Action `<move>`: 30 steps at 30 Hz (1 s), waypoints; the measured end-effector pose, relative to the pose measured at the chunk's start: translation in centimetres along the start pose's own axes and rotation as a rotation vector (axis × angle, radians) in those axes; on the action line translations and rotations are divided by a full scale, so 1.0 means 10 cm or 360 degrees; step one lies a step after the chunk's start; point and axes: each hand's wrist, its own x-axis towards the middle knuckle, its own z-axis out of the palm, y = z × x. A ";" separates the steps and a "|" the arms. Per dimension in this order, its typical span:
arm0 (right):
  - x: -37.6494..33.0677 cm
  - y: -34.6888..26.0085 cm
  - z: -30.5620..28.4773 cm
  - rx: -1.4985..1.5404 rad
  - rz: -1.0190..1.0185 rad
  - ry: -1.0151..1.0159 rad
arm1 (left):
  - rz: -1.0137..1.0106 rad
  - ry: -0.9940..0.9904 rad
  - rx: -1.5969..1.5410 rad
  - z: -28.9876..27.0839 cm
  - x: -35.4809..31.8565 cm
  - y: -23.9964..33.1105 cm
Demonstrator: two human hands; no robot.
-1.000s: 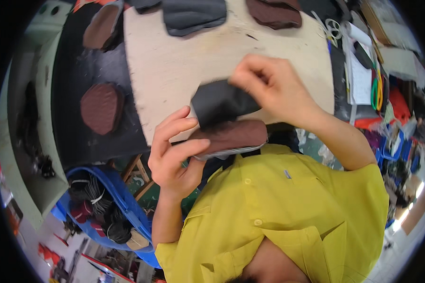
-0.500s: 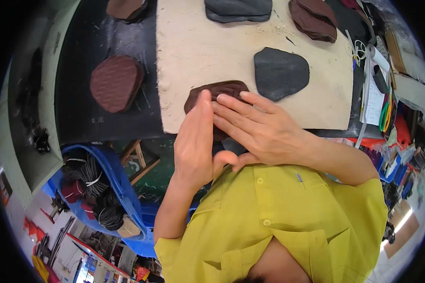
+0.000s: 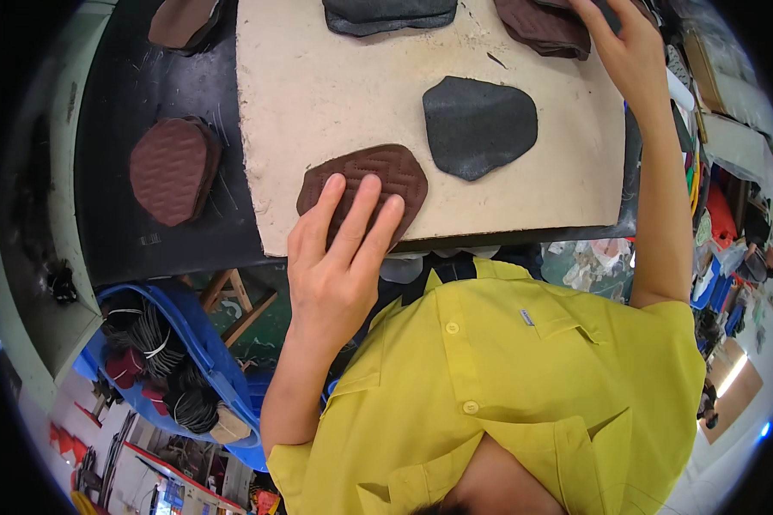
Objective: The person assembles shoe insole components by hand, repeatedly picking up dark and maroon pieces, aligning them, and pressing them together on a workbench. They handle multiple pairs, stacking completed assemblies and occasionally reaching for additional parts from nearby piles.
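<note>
My left hand lies with fingers spread on a brown quilted leather-like piece, near the front edge of a pale board. Its palm hangs past that edge. Up at the far right, my right hand reaches over a stack of brown quilted pieces. Thumb and fingers are apart there, though the picture's top edge cuts off the tips. Between the hands, a black piece rests flat on the board.
Folded black pieces lie at the board's far side. On the black tabletop to the left sit a stack of brown quilted pieces and another brown stack. Below stands a blue bin holding dark cord bundles.
My right hand has left the near brown piece and moved far right to the brown stack. My left hand has flattened onto the near piece, now more exposed. The whole view has shifted slightly.
</note>
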 end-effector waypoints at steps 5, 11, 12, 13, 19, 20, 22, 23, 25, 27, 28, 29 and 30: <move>0.13 -0.07 0.00 0.0131 0.0427 -0.0428 | 0.0067 0.0285 -0.0275 -0.20 0.05 -0.11; 0.26 0.11 -0.02 0.0107 0.0257 -0.0491 | -0.0018 0.0622 0.0656 -0.70 0.10 -0.93; 0.28 0.11 -0.02 0.0119 0.0236 -0.0442 | -0.0100 0.0459 0.0720 -0.72 0.05 -1.09; 0.29 0.05 -0.02 -0.0004 0.0122 -0.0342 | -0.0162 0.0306 0.0750 -0.71 0.02 -1.17; 0.20 0.09 -0.06 -0.0033 -0.0309 0.0078 | -0.0058 0.0613 0.0457 -0.39 0.16 -0.78; 0.15 -0.08 -0.16 0.0845 0.0392 -0.0047 | -0.0069 0.0613 0.0296 -0.25 0.16 -0.60; 0.15 -0.39 -0.46 0.1210 0.0631 -0.0101 | 0.0106 0.0451 0.0141 -0.10 0.29 -0.13; 0.09 -0.39 -0.52 0.1386 0.0596 -0.0191 | 0.0111 0.0431 0.0098 0.04 0.27 0.07; -0.12 -0.47 -0.42 0.1526 0.0448 -0.0554 | 0.0068 0.0435 0.0136 0.22 0.35 0.38; -0.24 -0.56 -0.34 0.1506 0.0397 -0.0847 | 0.0022 0.0388 0.0196 0.32 0.39 0.46; -0.27 -0.61 -0.26 0.1445 0.0395 -0.0972 | -0.0008 0.0362 0.0237 0.36 0.39 0.48; -0.30 -0.62 -0.19 0.1424 0.0419 -0.1015 | 0.0013 0.0438 0.0288 0.42 0.37 0.47; -0.32 -0.62 -0.11 0.1403 0.0442 -0.1058 | 0.0016 0.0451 0.0297 0.43 0.37 0.47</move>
